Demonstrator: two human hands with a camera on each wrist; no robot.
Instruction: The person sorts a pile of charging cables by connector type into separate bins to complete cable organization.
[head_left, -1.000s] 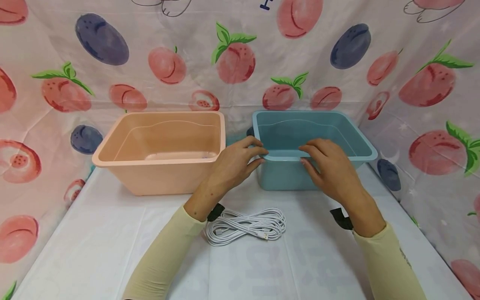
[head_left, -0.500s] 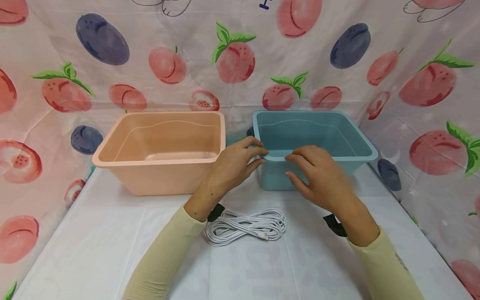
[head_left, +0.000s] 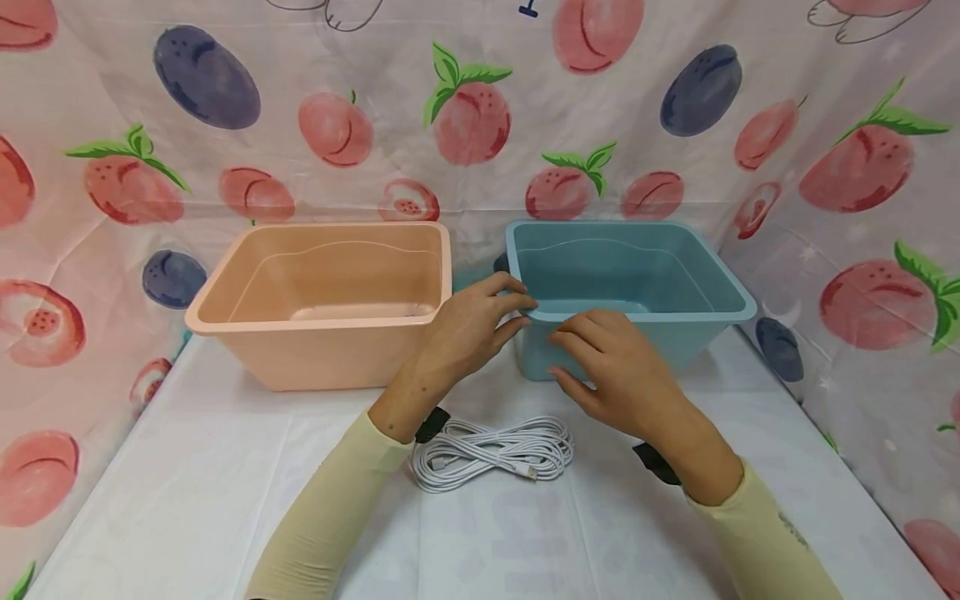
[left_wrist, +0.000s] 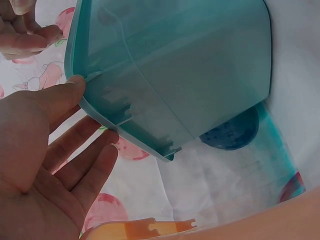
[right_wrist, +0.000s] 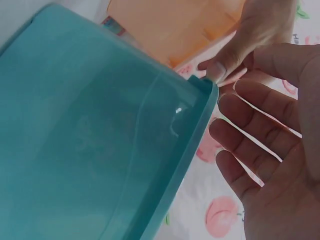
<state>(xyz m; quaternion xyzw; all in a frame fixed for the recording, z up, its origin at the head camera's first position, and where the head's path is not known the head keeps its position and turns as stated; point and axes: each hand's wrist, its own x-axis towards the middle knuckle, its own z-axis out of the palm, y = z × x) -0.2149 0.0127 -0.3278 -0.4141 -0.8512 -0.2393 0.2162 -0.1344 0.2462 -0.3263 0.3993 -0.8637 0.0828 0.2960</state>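
Observation:
My left hand (head_left: 472, 329) is at the near left corner of the teal plastic bin (head_left: 630, 318). In the left wrist view its thumb (left_wrist: 75, 87) touches the rim from outside, and loosely bent fingers lie along the same corner. My right hand (head_left: 618, 371) hovers before the bin's front wall, fingers slightly bent and holding nothing. The right wrist view shows a gap between those fingers (right_wrist: 232, 135) and the rim. A bundled white USB cable (head_left: 525, 446) lies on the table in front, below and between both hands.
A peach-coloured bin (head_left: 322, 358) stands left of the teal one, close to my left hand. White cloth covers the table (head_left: 187, 467). Fruit-printed fabric (head_left: 480, 50) hangs behind and along both sides.
My right hand has slid left along the teal bin's front and come slightly down towards me, off the rim. The left hand, both bins and the cable have stayed put.

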